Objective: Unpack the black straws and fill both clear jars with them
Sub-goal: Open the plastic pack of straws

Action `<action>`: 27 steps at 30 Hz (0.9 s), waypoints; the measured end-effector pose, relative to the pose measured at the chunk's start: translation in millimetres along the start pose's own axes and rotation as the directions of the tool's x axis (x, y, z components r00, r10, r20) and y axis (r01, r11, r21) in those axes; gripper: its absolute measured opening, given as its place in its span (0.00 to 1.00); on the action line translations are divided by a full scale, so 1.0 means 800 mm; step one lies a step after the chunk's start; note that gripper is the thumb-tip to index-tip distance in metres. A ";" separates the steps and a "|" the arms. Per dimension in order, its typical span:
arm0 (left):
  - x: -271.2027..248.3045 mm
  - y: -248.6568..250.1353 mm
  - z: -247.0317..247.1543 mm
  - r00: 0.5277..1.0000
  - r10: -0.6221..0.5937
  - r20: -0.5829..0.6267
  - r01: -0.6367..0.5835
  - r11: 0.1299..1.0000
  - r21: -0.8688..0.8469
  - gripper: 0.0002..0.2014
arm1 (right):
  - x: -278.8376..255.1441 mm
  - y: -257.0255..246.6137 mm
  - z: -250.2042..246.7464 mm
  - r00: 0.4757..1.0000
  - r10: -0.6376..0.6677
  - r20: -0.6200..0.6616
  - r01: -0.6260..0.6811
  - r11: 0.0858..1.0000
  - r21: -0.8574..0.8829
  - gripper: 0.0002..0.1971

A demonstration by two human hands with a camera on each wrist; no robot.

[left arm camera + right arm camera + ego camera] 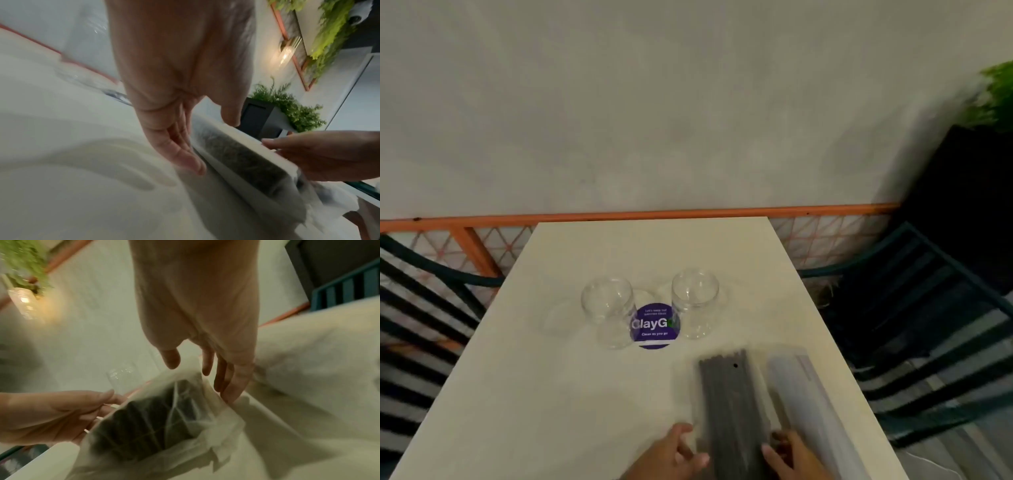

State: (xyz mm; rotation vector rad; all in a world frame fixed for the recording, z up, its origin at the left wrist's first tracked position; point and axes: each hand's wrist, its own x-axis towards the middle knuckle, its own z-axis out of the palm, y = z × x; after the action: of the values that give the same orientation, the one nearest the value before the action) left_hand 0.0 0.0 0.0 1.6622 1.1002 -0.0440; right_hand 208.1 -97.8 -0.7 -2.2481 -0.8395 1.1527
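Observation:
A pack of black straws (pixel 732 411) in clear plastic lies lengthwise on the white table (pixel 551 394), near its front edge. My left hand (pixel 678 448) touches the pack's left side with straight fingers (pixel 185 155), its thumb (pixel 228 116) over the top edge. My right hand (pixel 787 452) lies against the right side, fingers (pixel 232 386) straight and thumb (pixel 170 360) spread above the wrinkled bag end (pixel 164 418). Two empty clear jars, left (pixel 607 305) and right (pixel 695 301), stand farther back at mid-table.
A purple round sticker (pixel 654 325) sits on the table between the jars. A second pack, pale and clear-wrapped (pixel 808 411), lies to the right of the straws. Dark slatted chairs (pixel 928 325) flank the table, with a wall and an orange rail (pixel 654 214) behind.

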 end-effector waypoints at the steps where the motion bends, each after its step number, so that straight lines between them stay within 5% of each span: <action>1: 0.006 0.006 0.004 0.999 0.002 0.035 -0.002 1.000 -0.006 0.28 | 0.004 -0.003 0.000 1.000 0.001 0.019 0.000 1.000 -0.020 0.32; 3: 0.017 0.009 0.013 0.998 -0.018 0.060 0.020 0.999 -0.028 0.35 | 0.007 -0.007 -0.003 0.993 0.033 0.117 -0.037 0.999 0.033 0.37; 6: 0.023 0.012 0.021 1.000 -0.007 0.028 0.009 0.999 -0.046 0.37 | 0.017 -0.013 -0.002 0.969 0.014 0.248 -0.050 0.989 0.141 0.60; 8: 0.019 0.007 0.021 0.999 -0.026 0.023 0.027 0.998 -0.061 0.36 | 0.031 -0.007 0.003 0.956 0.013 0.293 -0.056 0.989 0.140 0.63; 12: 0.001 -0.003 0.015 0.999 -0.032 -0.030 0.029 0.995 -0.094 0.28 | 0.027 -0.025 -0.001 0.930 -0.106 0.351 0.063 0.989 0.132 0.44; 14: -0.010 -0.006 0.007 0.990 -0.043 -0.137 0.018 0.984 -0.176 0.24 | 0.014 -0.042 -0.004 0.900 -0.196 0.388 0.190 0.980 0.055 0.33; 16: -0.023 -0.007 -0.008 0.957 -0.082 -0.280 -0.014 0.946 -0.325 0.21 | 0.005 -0.058 -0.005 0.856 -0.274 0.439 0.328 0.943 -0.050 0.32; 21: -0.063 -0.023 -0.055 0.792 -0.213 -0.572 -0.185 0.810 -0.557 0.15 | -0.017 -0.096 0.000 0.729 -0.525 0.440 0.679 0.637 -0.365 0.40; 24: -0.079 -0.033 -0.071 0.819 -0.155 -0.553 -0.211 0.814 -0.541 0.15 | -0.016 -0.098 0.019 0.612 -0.648 0.453 0.765 0.340 -0.548 0.37; 27: -0.084 -0.036 -0.076 0.870 -0.099 -0.483 -0.150 0.880 -0.450 0.15 | -0.022 -0.104 0.039 0.630 -0.620 0.467 0.740 0.297 -0.604 0.47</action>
State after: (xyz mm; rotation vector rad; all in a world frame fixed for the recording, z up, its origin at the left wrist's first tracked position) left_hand -86.4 4.4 39.3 1.2564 1.3354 0.6630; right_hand 149.0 -47.6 46.5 -1.8646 -2.4558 0.5290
